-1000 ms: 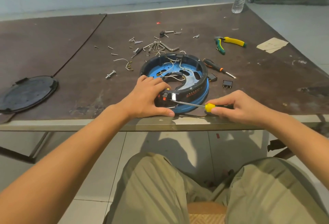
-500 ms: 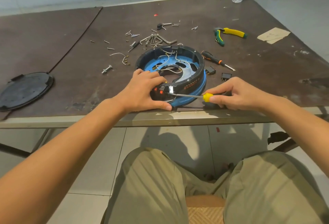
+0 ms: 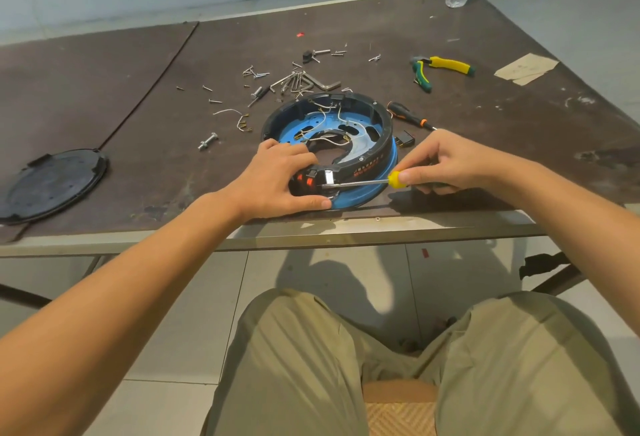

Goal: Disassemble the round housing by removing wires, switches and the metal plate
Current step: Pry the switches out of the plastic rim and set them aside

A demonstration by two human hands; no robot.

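The round housing [image 3: 375,113] sits near the table's [image 3: 138,124] front edge. The left hand [image 3: 273,179] grips its near rim, fingers curled over. The right hand [image 3: 446,162] pinches a screwdriver [image 3: 360,183], its tip seemingly against a switch [image 3: 308,179].

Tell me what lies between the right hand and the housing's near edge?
In the head view, the shaft of the screwdriver bridges it, from the right hand to the round housing.

Matt black plastic housing [image 3: 375,158], glossy blue metal plate [image 3: 360,138], scuffed brown table [image 3: 485,124].
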